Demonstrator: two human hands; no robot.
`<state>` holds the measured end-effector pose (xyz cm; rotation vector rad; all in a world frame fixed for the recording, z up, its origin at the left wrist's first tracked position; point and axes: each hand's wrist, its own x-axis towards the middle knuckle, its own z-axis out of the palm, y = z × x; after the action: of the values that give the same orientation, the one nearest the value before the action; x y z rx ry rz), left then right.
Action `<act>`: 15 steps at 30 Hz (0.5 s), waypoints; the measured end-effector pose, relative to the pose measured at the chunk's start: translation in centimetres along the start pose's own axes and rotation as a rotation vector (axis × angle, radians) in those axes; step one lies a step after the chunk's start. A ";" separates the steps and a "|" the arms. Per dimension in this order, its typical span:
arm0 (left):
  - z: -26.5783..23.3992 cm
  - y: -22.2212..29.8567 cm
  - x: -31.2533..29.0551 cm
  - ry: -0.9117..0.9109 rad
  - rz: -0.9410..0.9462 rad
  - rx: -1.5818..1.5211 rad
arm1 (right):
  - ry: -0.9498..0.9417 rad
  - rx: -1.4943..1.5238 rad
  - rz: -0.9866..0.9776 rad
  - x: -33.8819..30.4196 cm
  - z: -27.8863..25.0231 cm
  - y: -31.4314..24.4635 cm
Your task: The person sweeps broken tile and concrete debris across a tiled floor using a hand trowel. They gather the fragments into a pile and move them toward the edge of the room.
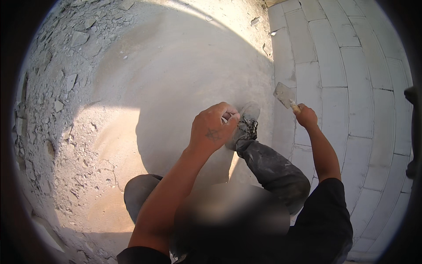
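One trowel [288, 98], its squarish blade [283, 94] dull grey, sits gripped in my right hand [306, 115] near the bottom edge of the wall [335, 105]; my left hand [214, 125] curls, whether pinching anything I can't tell.

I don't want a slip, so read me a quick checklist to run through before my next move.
1. Trowel secure in the right hand: ok, the grip is closed on its handle.
2. Blade off the wall: cannot tell from this angle.
3. Left hand free: cannot tell; it is loosely curled, and its inside is hidden.
4. Shoe away from the rubble: ok, the rubble lies well off to the left.
5. Laces tied: cannot tell, too small to see.
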<state>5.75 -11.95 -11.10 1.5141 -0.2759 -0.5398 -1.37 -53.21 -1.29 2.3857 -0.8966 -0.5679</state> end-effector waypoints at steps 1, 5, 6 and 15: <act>0.3 -0.9 0.8 0.007 -0.023 0.030 | -0.013 0.031 0.031 1.5 1.4 2.4; 0.1 -5.9 3.8 0.052 -0.191 0.176 | 0.100 0.370 0.212 9.1 9.0 7.9; -0.5 -7.4 4.4 0.103 -0.166 0.187 | 0.153 0.394 0.203 11.8 10.8 8.2; -4.9 -5.5 4.8 0.583 -0.620 0.470 | 0.219 0.375 0.230 46.1 22.5 1.5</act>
<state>11.37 -9.88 -17.55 2.1513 0.5779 -0.5030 17.56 -93.49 -26.87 2.5538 -1.2418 -0.0484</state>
